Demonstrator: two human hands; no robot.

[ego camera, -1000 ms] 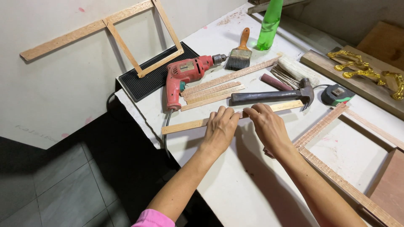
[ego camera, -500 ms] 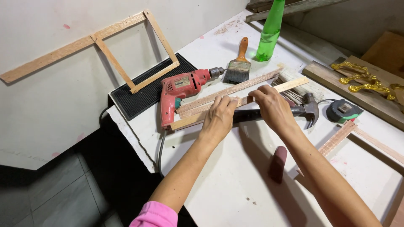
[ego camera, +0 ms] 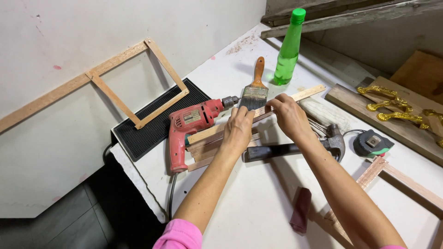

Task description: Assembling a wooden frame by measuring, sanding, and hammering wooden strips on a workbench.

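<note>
Hands (ego camera: 263, 122) grip wooden strip (ego camera: 304, 94) above red drill (ego camera: 191, 127).

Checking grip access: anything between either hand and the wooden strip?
Nothing visible. Left hand and right hand already grip the wooden strip directly, holding it above the spare strips and hammer.

Red drill (ego camera: 191, 129), brush (ego camera: 255, 92), green bottle (ego camera: 288, 48)

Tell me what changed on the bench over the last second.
Both hands, left hand and right hand, lifted the wooden strip off the near edge and carried it away, over the strip pile beside the red drill. The hammer, paintbrush, green bottle and tape measure stayed put.
</note>
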